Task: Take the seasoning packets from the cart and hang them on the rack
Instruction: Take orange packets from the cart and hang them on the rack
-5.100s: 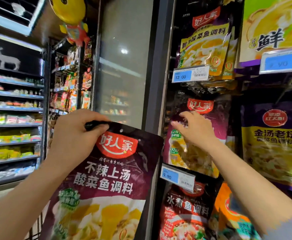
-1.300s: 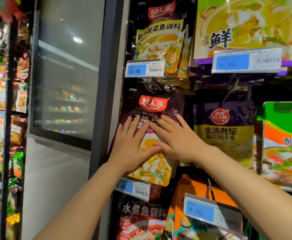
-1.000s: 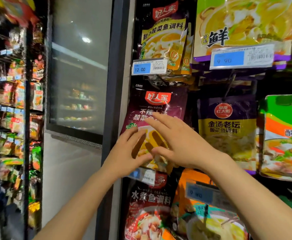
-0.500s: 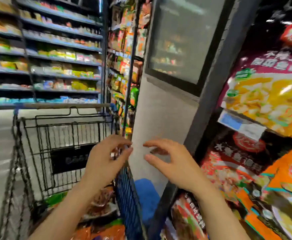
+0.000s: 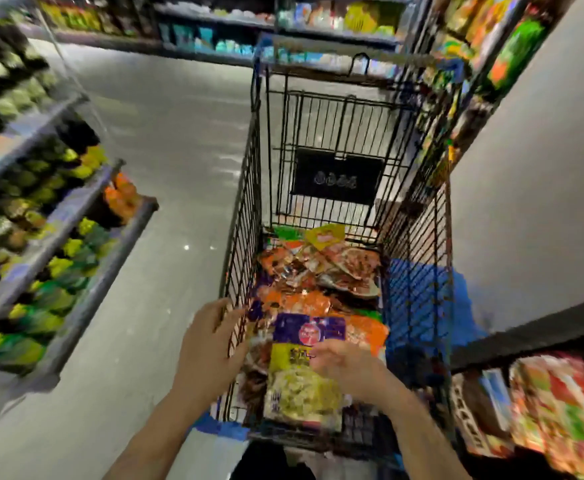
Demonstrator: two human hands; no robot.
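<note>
Right hand (image 5: 344,367) on purple-and-yellow packet (image 5: 302,375), cart (image 5: 249,188) wire beside left hand (image 5: 211,351)

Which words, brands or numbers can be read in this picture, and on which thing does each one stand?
None can be read.
Purple and yellow seasoning packet: red round logo, print blurred.
Black sign on the black wire cart: pale marks, blurred.
Shelf goods: too blurred.

One cart (image 5: 321,109), two hands, many packets (image 5: 318,268).
</note>
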